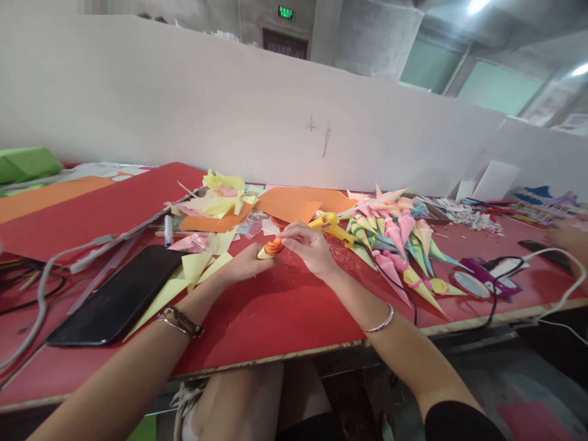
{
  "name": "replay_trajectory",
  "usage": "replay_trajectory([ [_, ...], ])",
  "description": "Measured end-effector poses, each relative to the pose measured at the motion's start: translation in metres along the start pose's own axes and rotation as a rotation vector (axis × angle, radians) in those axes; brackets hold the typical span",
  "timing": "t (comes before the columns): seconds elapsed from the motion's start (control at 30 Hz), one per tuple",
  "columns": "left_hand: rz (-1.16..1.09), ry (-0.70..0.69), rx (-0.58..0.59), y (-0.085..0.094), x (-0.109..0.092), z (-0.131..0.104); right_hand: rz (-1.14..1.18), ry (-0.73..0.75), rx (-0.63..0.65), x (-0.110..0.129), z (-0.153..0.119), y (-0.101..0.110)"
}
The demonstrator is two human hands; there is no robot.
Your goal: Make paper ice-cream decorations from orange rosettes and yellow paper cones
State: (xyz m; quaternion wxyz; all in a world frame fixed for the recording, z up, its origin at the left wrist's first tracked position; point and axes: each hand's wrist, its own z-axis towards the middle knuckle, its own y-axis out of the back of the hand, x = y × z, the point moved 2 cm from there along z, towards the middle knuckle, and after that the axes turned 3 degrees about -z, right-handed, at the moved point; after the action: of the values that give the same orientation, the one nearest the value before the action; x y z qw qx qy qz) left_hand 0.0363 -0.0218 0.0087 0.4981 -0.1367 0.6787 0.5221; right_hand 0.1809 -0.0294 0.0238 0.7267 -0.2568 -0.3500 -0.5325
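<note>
My left hand (250,263) is closed around a small pale yellow paper cone (262,253). Coiled orange paper (274,246) fills the cone's wide end, which faces right. My right hand (309,246) pinches the right edge of this orange coil with thumb and fingertips. Just behind my right hand lies a yellow glue gun (331,227), with a clear glue stick (362,205) out of its back. Many finished-looking paper cones (399,236) in pink, yellow and green are heaped to the right.
A black phone (117,297) and yellow paper pieces (172,297) lie left of my arms. Orange sheets (294,204) and paper scraps (220,199) sit at the back, before a white partition (229,110). Cables cross both sides. Another person's hand (569,239) is at far right.
</note>
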Motion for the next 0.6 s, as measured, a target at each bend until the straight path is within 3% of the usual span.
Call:
replay_trajectory([
  [0.6,-0.004,-0.072,0.050,-0.0034,-0.0015,0.0013,-0.176,-0.010,0.017,0.0000,-0.0013,0.0004],
])
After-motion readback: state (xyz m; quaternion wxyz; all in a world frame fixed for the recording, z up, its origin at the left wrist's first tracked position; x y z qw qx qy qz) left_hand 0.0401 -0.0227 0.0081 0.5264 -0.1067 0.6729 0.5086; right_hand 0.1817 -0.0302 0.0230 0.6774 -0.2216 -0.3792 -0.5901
